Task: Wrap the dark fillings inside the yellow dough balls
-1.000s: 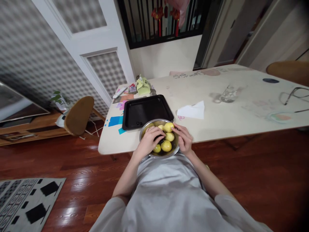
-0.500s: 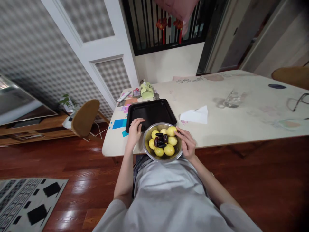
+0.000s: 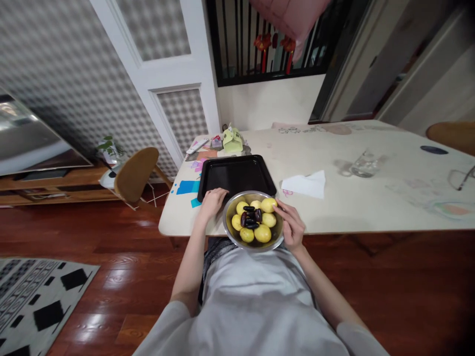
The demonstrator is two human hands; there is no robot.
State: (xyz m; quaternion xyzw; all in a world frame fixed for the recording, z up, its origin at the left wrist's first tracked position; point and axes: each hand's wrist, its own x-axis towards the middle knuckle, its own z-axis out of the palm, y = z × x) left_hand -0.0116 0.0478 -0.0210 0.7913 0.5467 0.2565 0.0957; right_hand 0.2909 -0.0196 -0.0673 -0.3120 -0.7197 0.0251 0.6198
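Left hand (image 3: 214,201) at black tray (image 3: 237,170), near edge; can't tell if pinching. Right hand (image 3: 293,226) on steel bowl (image 3: 274,235) rim, fingertip on yellow fruit (image 3: 268,204), clamp unclear. Dark pieces (image 3: 252,218) mid-bowl, left of right grip. Likely fruit-sorting step; next calls for a steady bowl.

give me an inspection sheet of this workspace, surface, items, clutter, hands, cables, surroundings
Surface: long white table, marked in colours
Work items: round silver metal bowl holding round yellow fruits and glossy dark oval pieces; flat black rectangular tray beyond
Clutter: clear drinking glass, irregular white paper, light-green box, white oblong remote
Left hand: at the tray's near edge, grip unclear
Right hand: at the bowl's right rim, apparently touching one fruit
Cables: pale line in brown wooden cabinet, possibly one
Surroundings: curved brown wooden chair, reddish wooden floor
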